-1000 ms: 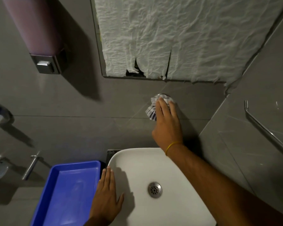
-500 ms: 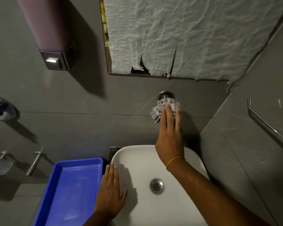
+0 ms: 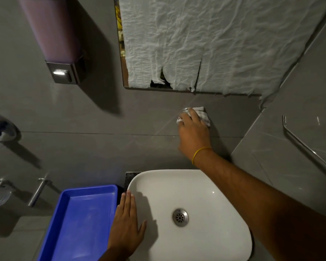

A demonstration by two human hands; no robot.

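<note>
My right hand (image 3: 194, 131) reaches up to the grey wall above the white basin (image 3: 205, 187) and grips a checked white cloth (image 3: 203, 114) against a round chrome wall fitting (image 3: 184, 110). The hand and cloth cover most of the fitting; only its upper left rim shows. My left hand (image 3: 125, 227) rests flat, fingers straight, on the basin's left rim.
A blue plastic tray (image 3: 79, 219) sits left of the basin. A soap dispenser (image 3: 53, 34) hangs on the wall at upper left. Crumpled white paper covers the mirror (image 3: 215, 38). A chrome rail (image 3: 309, 147) runs along the right wall. Chrome fixtures (image 3: 36, 191) stand at far left.
My right hand has moved the cloth up and to the right over the chrome fitting. The left hand stays on the basin rim. The view has shifted slightly.
</note>
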